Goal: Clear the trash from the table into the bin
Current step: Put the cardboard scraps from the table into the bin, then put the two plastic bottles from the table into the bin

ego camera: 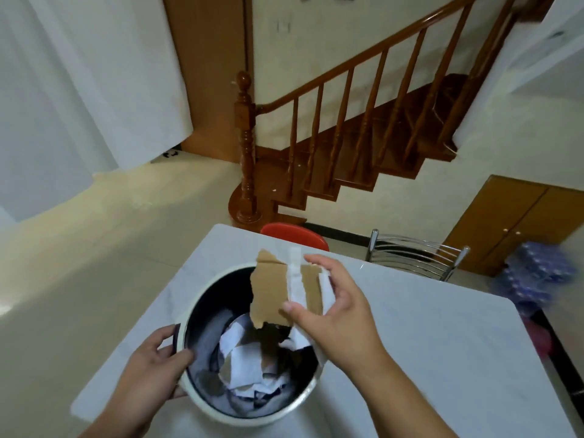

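A round bin (202, 298) with a white rim and dark inside sits on the white table (410, 327). Crumpled white paper (246, 365) and dark scraps lie inside it. My left hand (151, 371) grips the bin's near-left rim. My right hand (338, 311) holds a torn piece of brown cardboard (271, 292) with white tape and some white paper, just above the bin's right side.
A red stool (294, 235) and a chrome-backed chair (417, 254) stand at the table's far edge. A blue patterned bag (534, 273) sits at the right. A wooden staircase (363, 137) rises behind, and cream floor lies to the left.
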